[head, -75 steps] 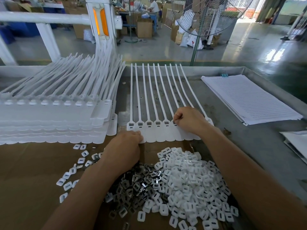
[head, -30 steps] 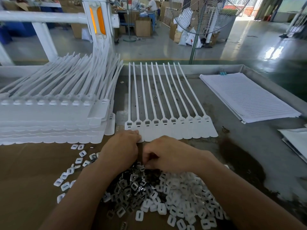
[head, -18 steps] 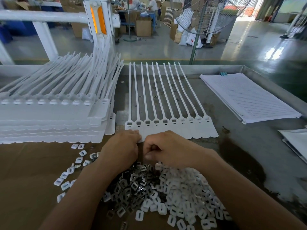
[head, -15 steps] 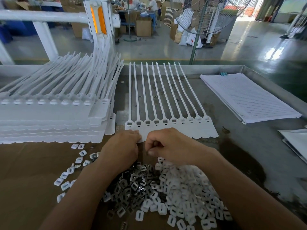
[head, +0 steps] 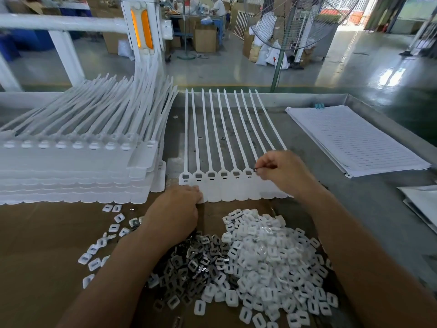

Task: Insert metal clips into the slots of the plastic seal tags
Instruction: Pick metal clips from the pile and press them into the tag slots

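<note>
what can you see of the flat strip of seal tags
White plastic strip of seal tags, joined side by side, flat on the grey table. Thin tails fan away; slotted heads and tabs lie nearer. The left hand rests on its near left corner; the right hand pinches a metal clip at one head.

White seal tags (head: pixel 227 185) and a white tag stack (head: pixel 71 166); dark grey, shiny metal clips (head: pixel 194 263); white plastic caps (head: pixel 272 256); brown cardboard (head: pixel 42 245); dull grey table (head: pixel 354 209); white paper (head: pixel 354 138) ruled with fine dark lines; white post (head: pixel 142 10) with orange panels (head: pixel 148 29).
</note>
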`<action>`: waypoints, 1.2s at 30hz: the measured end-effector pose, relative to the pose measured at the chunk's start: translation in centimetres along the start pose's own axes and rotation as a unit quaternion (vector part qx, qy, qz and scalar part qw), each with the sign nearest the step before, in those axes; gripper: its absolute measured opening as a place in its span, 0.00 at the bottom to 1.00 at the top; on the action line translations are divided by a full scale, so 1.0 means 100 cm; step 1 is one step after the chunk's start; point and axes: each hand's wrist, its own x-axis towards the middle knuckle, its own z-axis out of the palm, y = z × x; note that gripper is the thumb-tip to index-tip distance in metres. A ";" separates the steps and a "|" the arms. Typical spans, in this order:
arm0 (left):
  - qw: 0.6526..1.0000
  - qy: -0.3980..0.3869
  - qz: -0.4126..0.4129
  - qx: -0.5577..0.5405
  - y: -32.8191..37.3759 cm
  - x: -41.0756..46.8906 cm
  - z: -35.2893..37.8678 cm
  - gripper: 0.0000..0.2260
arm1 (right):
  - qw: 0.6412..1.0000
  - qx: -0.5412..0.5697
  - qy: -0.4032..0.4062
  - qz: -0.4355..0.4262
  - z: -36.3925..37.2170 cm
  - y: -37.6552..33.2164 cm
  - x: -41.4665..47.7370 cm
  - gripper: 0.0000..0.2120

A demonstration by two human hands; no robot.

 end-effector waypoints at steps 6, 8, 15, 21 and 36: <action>1.000 -0.003 0.011 0.016 0.001 0.002 -0.001 0.18 | 0.998 -0.001 0.060 0.014 0.005 0.024 0.016 0.07; 1.000 -0.004 0.010 0.015 0.001 0.002 -0.001 0.18 | 0.998 -0.022 0.053 0.017 0.009 0.027 0.019 0.07; 1.000 -0.011 0.010 0.020 0.001 0.002 -0.002 0.19 | 0.993 -0.110 0.034 0.010 0.016 0.034 0.026 0.09; 1.000 -0.012 0.003 0.012 0.000 0.001 -0.001 0.19 | 0.995 -0.071 0.061 0.032 0.018 0.035 0.027 0.10; 1.000 -0.009 -0.009 -0.014 -0.003 0.001 0.003 0.20 | 0.999 0.030 0.042 0.016 0.007 0.015 0.015 0.05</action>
